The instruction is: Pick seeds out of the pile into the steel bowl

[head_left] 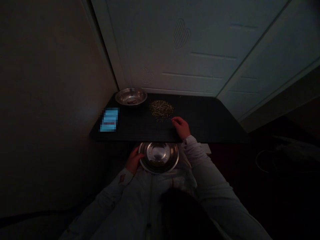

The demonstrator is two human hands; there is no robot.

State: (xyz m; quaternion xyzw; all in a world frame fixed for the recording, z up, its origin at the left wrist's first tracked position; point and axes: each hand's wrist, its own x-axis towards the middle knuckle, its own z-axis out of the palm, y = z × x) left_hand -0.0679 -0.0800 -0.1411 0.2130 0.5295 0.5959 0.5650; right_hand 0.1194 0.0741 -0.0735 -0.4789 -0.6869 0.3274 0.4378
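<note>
A shiny metal bowl (pixel 173 161) sits at my lap, just under the near edge of the dark table (pixel 207 116). My left hand (pixel 133 161) grips its left rim, thumb over the edge. On the table lies a spread pile of small mixed pale and greenish grains or beans (pixel 161 110). Close to the pile's lower right, my right hand (pixel 181 127) rests low over the tabletop with its fingers pinched together. Whatever is between those fingertips is too small and dark to see. Something greenish shows dimly in the lower part of the bowl.
A second metal bowl (pixel 143 97) with a red label inside stands at the table's back left corner. In front of it lies a lit, pixelated screen (pixel 109 120). A white panel with heart patterns (pixel 160 50) rises behind the table; a wall (pixel 50 100) borders the left.
</note>
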